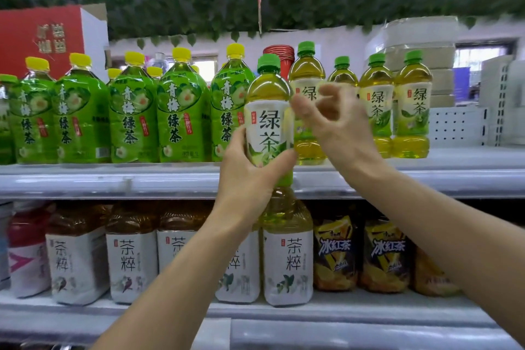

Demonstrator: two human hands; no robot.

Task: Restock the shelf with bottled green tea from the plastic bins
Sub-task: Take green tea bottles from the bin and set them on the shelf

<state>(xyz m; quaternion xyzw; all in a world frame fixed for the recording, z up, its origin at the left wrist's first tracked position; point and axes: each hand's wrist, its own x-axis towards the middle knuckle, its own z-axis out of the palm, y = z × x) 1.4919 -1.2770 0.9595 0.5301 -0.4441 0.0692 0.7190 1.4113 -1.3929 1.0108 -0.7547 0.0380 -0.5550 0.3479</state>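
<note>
My left hand (250, 179) grips a green tea bottle (268, 111) with a green cap and white label, holding it upright in front of the top shelf's edge (142, 182). My right hand (338, 122) hovers just right of that bottle with loosely curled fingers that hold nothing. It is blurred and hangs in front of a shelved green tea bottle (306, 79). Three more matching green-capped bottles (377, 99) stand in a row to the right on the top shelf. No bins are in view.
Large yellow-capped plum green tea bottles (181, 111) fill the top shelf's left part. A red carton (42, 37) stands behind them. The lower shelf holds white-labelled tea bottles (287, 258) and dark iced tea bottles (335, 253). White perforated shelf panels (457, 125) stand at the far right.
</note>
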